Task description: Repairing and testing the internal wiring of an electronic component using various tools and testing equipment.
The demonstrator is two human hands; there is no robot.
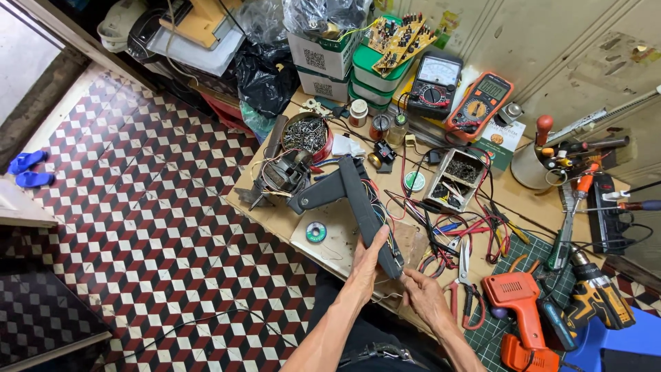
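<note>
Held item: dark grey housing (361, 203), a long angled plastic body with coloured wiring showing along its open side; its near end sits between my two hands, the far end resting on the worktop (275, 217).
Left hand (367, 262): fingers wrapped shut around the near end of the housing, thumb along its left face.
Right hand (425, 297): fingers pinched together at the lower tip of the housing; I cannot tell whether they grip a wire or the casing edge.
Progress: the housing lies opened with wires exposed, so opening looks done; I judge the work on the wiring is under way and closing up is left.
Just beyond the left fingers: solder reel (316, 231) on a flat board.
Beyond the housing: small motor (282, 173) and a red tin of screws (308, 136).
Right of the right fingers: scissors (464, 265), loose pliers and test leads, then an orange drill (521, 310) and a yellow drill (597, 293).
Far from the fingers, by the wall: orange multimeter (479, 102), black analogue meter (435, 81), parts tray (456, 178).
Left of the hands: chequered tiled floor (138, 207).
</note>
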